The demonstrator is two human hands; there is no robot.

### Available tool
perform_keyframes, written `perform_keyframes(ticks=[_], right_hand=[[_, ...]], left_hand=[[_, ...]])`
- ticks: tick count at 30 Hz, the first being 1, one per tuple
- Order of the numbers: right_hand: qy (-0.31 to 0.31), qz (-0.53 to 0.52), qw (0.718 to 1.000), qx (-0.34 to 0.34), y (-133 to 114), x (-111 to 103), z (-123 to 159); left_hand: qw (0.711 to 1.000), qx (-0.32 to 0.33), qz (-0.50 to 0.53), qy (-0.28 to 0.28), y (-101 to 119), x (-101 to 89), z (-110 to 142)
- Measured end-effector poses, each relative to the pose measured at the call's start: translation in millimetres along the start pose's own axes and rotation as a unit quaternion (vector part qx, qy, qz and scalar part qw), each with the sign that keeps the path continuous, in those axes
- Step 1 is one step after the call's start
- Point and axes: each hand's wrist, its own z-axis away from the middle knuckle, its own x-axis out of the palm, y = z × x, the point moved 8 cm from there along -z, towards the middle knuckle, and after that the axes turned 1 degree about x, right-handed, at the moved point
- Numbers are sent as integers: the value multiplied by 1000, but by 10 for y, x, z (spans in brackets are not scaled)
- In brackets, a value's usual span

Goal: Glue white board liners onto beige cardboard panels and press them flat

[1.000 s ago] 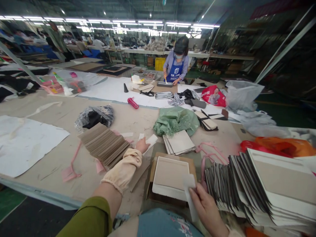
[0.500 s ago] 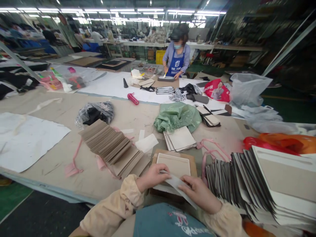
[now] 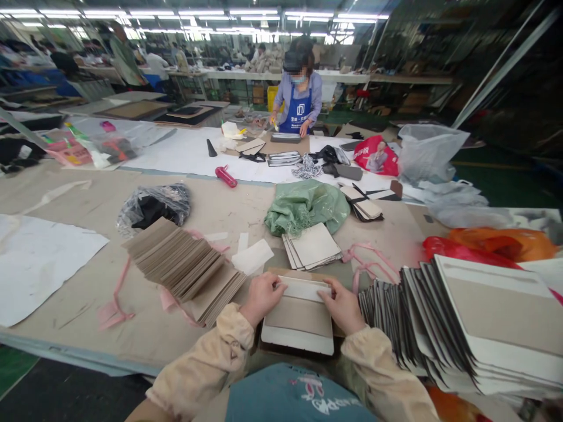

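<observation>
A white strip (image 3: 303,291) lies across the upper part of a beige and white panel (image 3: 299,316) in front of me. My left hand (image 3: 265,298) pinches the strip's left end, and my right hand (image 3: 343,305) pinches its right end, thumb on top. Beneath the panel a brown cardboard piece (image 3: 281,272) shows along the far edge. To the left of my hands is a fanned stack of brown boards (image 3: 180,264). On my right stands a row of similar beige and white panels (image 3: 497,316) with dark edges.
A green bag (image 3: 308,205) and white panels (image 3: 314,246) lie just beyond the work. Pink ribbon (image 3: 373,264) and white paper scraps (image 3: 253,257) are close by. Across the table a person in a blue apron (image 3: 299,111) handles a flat piece.
Both hands have moved forward with the strip, from above the panel's near side down onto its far edge. The strip, slanted before, is now stretched straight across, and the view has shifted slightly right.
</observation>
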Motion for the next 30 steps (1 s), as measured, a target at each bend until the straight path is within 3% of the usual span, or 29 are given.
perform_keyframes(ticks=[7,16,20,24,27,30], right_hand=[[-1,49,999,16,-69,0,-35],[-10,113,993,25,-107,56,-40],[5,122,992,14,-89,85,-22],[53,140,989,-22,-98,57,10],[117,180,973,-84,-206,-11,76],[126,207,959,-146,-353,21,173]], left_hand=[[997,-5,-80,-1,-15,20,-94],[994,-19,-108,-15,-60,74,-118],[994,-19,-104,26,-92,67,-73],[989,57,-111,81,97,-65,148],[982,152,-105,40,326,-60,400],[974,209,-89,-3,463,-9,615]])
